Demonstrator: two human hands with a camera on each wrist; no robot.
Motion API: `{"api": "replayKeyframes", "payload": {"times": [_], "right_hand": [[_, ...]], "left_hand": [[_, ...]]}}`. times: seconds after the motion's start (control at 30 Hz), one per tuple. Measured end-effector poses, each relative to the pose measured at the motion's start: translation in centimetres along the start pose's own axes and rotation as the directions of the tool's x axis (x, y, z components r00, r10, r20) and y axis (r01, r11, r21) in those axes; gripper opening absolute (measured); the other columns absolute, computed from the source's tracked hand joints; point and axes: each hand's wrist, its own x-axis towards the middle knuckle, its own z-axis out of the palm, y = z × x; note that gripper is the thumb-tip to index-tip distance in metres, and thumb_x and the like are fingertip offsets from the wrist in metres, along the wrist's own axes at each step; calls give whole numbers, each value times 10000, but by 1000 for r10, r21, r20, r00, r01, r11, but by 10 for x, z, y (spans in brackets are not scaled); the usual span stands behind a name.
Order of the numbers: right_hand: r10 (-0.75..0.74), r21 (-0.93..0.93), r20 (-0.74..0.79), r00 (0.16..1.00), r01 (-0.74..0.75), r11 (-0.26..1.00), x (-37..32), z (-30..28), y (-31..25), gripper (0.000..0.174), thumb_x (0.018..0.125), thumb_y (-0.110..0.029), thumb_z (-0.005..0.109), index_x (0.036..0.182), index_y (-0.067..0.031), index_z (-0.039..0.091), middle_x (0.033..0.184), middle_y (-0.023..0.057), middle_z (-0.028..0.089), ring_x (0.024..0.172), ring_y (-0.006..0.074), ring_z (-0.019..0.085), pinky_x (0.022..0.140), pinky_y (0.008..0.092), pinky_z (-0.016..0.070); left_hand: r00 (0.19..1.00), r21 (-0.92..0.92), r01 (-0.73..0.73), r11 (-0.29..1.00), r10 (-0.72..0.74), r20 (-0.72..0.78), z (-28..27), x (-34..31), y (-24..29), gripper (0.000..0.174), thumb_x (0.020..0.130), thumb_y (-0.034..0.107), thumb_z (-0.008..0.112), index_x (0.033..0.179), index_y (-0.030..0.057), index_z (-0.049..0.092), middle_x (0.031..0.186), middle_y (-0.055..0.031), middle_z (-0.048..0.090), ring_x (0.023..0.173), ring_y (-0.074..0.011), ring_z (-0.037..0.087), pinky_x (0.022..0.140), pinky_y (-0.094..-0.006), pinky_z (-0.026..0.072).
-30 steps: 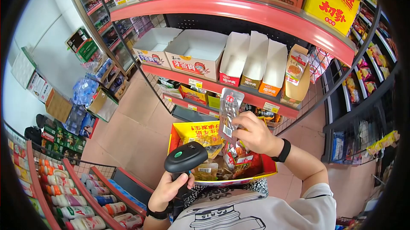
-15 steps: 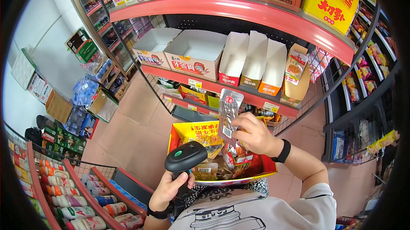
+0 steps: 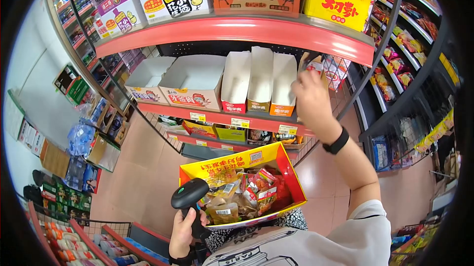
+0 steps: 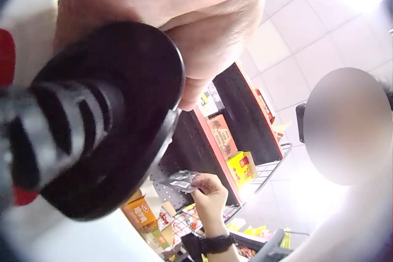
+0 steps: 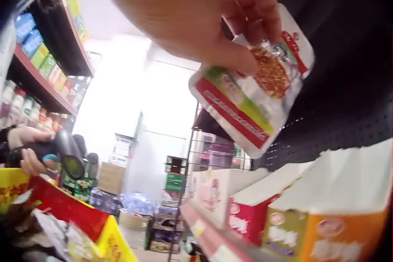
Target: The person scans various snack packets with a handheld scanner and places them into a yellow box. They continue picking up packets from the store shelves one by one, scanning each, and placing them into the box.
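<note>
My left hand grips a black barcode scanner by its handle, near the left end of a yellow and red carton. Packaged snacks are heaped inside that carton. Raised to the shelf, my right hand is in front of the rightmost display box and hides most of it. In the right wrist view, its thumb and fingers pinch a flat snack packet with red and green print, held tilted above the shelf boxes. From the left wrist, the packet appears dark and shiny.
Display boxes with white insides, one with an orange front, stand along the middle shelf. A red-edged shelf with large cartons runs above them. Bottles line a rack at lower left. Stacked boxes stand by the wall.
My right hand has lifted the packet from over the carton, up and right to the rightmost shelf box. The view has shifted toward the right. The left hand still grips the scanner.
</note>
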Motion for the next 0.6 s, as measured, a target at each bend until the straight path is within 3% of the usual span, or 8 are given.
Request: {"api": "replayKeyframes", "payload": {"times": [0.07,0.1,0.17,0.2,0.27,0.4,0.53,0.6], "right_hand": [[153,-298,125,980,-110,948,4,10,23,87,643,-66,565,715,-35,604,915,116,550,909,276,519,707,343,463],[151,-300,126,980,-107,948,1,20,35,87,643,-66,565,715,-35,604,915,116,550,909,276,519,707,343,463],[204,-600,301,932,19,800,-7,47,53,127,662,-71,578,752,-26,655,901,117,584,923,272,533,724,344,466],[201,-599,302,932,21,800,-12,57,57,127,662,-71,578,752,-26,655,901,117,584,923,272,533,724,344,466],[268,-597,455,849,67,799,-14,68,58,134,682,-86,587,764,-31,677,875,112,603,918,271,538,740,359,460],[338,-580,506,794,23,814,-19,91,56,135,688,-105,600,773,-34,676,860,106,607,943,279,533,748,371,456],[295,-452,511,807,-39,891,-22,98,65,104,704,-63,569,736,-1,647,894,163,599,889,305,580,665,372,505],[299,-390,545,783,-79,917,-24,99,70,106,714,-49,557,761,-4,640,910,178,595,871,315,589,679,387,509]], "left_hand": [[1000,-3,7,1000,-7,11,-2,0,-1,330,908,284,513,1067,-2,467,715,-75,530,654,-147,515,686,-319,463],[1000,-6,7,1000,-7,12,-2,1,-2,330,908,284,513,1067,-2,467,715,-75,530,654,-147,515,686,-319,463],[1000,-16,8,1000,-8,18,-3,0,-3,330,907,282,514,1069,-1,467,711,-77,530,653,-147,516,686,-320,464],[1000,-19,7,1000,-7,17,-3,0,-3,330,907,282,514,1069,-1,467,711,-77,530,653,-147,516,686,-320,464],[1000,-26,4,1000,-3,15,-4,0,-4,329,906,278,517,1071,-3,468,708,-75,531,652,-147,516,684,-318,464],[1000,39,5,999,-5,-4,-6,0,-6,357,906,345,495,1037,15,465,714,-80,528,628,-156,520,655,-338,472],[1000,32,2,999,-2,-7,-4,-2,-5,328,912,323,487,1039,22,464,714,-79,528,630,-155,517,651,-329,468],[1000,18,0,1000,1,-21,-2,-1,-3,318,914,316,485,1039,24,463,713,-79,529,631,-154,516,649,-326,467]]}}
